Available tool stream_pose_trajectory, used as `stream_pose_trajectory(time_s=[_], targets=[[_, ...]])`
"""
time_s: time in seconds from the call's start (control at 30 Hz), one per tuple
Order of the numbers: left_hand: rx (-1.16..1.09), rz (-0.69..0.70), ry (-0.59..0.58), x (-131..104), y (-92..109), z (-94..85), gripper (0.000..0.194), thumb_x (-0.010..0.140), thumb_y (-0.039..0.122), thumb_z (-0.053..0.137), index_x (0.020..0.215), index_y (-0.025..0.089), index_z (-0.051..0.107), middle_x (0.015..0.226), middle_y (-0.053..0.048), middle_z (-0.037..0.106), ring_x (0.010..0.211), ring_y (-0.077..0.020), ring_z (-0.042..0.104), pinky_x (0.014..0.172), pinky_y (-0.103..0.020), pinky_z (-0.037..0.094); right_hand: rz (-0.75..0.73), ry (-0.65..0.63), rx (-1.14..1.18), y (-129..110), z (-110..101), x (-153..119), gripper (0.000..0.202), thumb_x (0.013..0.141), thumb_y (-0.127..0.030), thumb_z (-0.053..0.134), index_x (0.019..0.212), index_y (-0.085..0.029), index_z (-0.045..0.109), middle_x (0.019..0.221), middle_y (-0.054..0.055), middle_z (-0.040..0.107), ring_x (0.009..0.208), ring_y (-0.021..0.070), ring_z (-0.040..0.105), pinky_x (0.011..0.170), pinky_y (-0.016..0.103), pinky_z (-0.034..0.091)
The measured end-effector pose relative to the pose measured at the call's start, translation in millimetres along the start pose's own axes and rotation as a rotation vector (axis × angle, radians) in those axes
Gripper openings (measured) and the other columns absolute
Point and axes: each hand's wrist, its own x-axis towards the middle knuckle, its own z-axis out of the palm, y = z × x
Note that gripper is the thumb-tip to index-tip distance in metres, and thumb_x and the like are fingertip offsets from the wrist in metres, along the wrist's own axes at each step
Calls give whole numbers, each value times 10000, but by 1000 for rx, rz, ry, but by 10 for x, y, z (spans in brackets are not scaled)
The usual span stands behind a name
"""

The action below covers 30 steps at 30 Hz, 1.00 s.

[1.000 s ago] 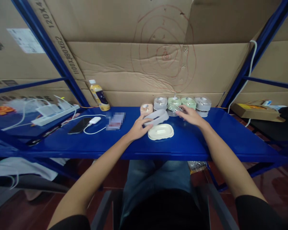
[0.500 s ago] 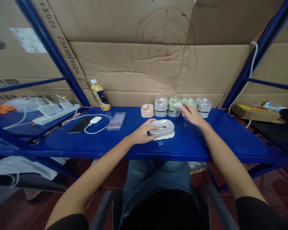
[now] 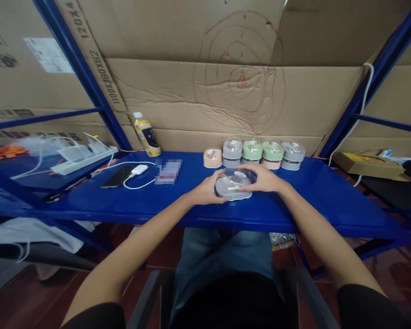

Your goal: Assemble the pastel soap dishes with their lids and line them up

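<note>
A grey oval box (image 3: pixel 231 188) sits near the middle of the blue table, with a clear lid (image 3: pixel 235 172) over its top. My left hand (image 3: pixel 208 189) is wrapped round the box's left side. From the right, my right hand (image 3: pixel 260 178) grips the clear lid, thumb in front and fingers behind. Behind the hands stands a row of lidded boxes: a single peach one (image 3: pixel 213 157), then two-layer stacks topped in grey (image 3: pixel 232 152), green (image 3: pixel 252 151), green (image 3: pixel 272 153) and grey (image 3: pixel 293 153).
On the blue table (image 3: pixel 315 201), a black phone (image 3: pixel 118 177), a white charger with cable (image 3: pixel 139 169) and a blurred-out item (image 3: pixel 169 172) lie left. A yellow bottle (image 3: pixel 147 137) stands behind them, by the cardboard wall. A power strip (image 3: pixel 85 160) is farther left.
My right hand has come from beside the row of boxes to the grey box, bringing the clear lid over it. My left hand remains at the box. The view has shifted slightly.
</note>
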Motion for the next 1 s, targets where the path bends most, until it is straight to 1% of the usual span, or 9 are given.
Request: stream_pose_trajectory(time_s=[0.1, 0.17, 0.3, 0.43, 0.53, 0.67, 0.83, 0.9, 1.0], targets=[[-79, -10, -4, 4, -49, 29, 1223, 707, 520, 920, 1667, 182, 242, 1544, -240, 598, 1448, -429, 588, 1217, -629, 453, -79, -81, -6, -46, 124, 37, 824, 739, -593, 923, 1463, -280, 686, 1425, 115, 721, 1331, 367, 657, 1170, 592, 483], [-70, -2, 4, 5, -56, 28, 1180, 704, 511, 924, 1648, 200, 288, 1541, -222, 604, 1438, -423, 597, 1206, -616, 467, -102, -98, 3, -35, 173, 47, 819, 758, -584, 916, 1485, -300, 670, 1460, 111, 696, 1368, 364, 633, 1190, 601, 467], [-8, 36, -5, 18, -30, 0, 1041, 717, 494, 920, 1582, 211, 415, 1575, -196, 580, 1437, -409, 595, 1203, -579, 480, -113, -96, 40, 0, 209, 42, 797, 802, -568, 888, 1514, -302, 649, 1456, 117, 673, 1350, 348, 645, 1175, 573, 496], [4, 68, -6, 34, -9, -22, 1023, 714, 478, 919, 1579, 221, 439, 1567, -184, 592, 1427, -404, 602, 1204, -585, 477, -104, -103, 31, -18, 218, 50, 784, 816, -567, 877, 1525, -330, 641, 1427, 106, 672, 1318, 342, 659, 1158, 565, 512], [7, 61, -6, 39, -2, -24, 1013, 701, 488, 927, 1568, 234, 467, 1551, -169, 607, 1413, -407, 612, 1200, -589, 480, -101, -110, 19, -44, 218, 64, 768, 822, -571, 873, 1519, -339, 649, 1395, 101, 682, 1298, 337, 666, 1150, 557, 520], [25, 50, 1, 39, -16, -9, 1028, 698, 498, 933, 1574, 220, 471, 1561, -178, 602, 1425, -412, 602, 1214, -590, 469, -91, -118, 12, -34, 218, 67, 778, 812, -581, 884, 1513, -332, 656, 1393, 106, 680, 1294, 337, 669, 1155, 555, 517], [33, 78, 11, 30, -58, 3, 1043, 747, 489, 897, 1636, 216, 425, 1643, -189, 533, 1510, -412, 528, 1264, -603, 413, -64, -150, 83, 48, 228, 59, 822, 819, -606, 880, 1552, -353, 608, 1499, 95, 641, 1399, 339, 619, 1212, 570, 481], [59, 65, 9, 25, -58, 2, 1037, 755, 479, 887, 1650, 233, 425, 1612, -176, 566, 1488, -414, 548, 1254, -604, 424, -47, -167, 109, 93, 229, 59, 873, 811, -616, 883, 1583, -356, 569, 1569, 91, 608, 1457, 345, 580, 1235, 580, 463], [135, 7, 25, 17, -31, 3, 1056, 741, 476, 886, 1659, 225, 429, 1549, -177, 611, 1438, -428, 586, 1236, -606, 444, 45, -149, 88, 184, 217, 54, 1018, 739, -647, 924, 1614, -306, 532, 1626, 132, 572, 1493, 397, 549, 1251, 636, 434]])
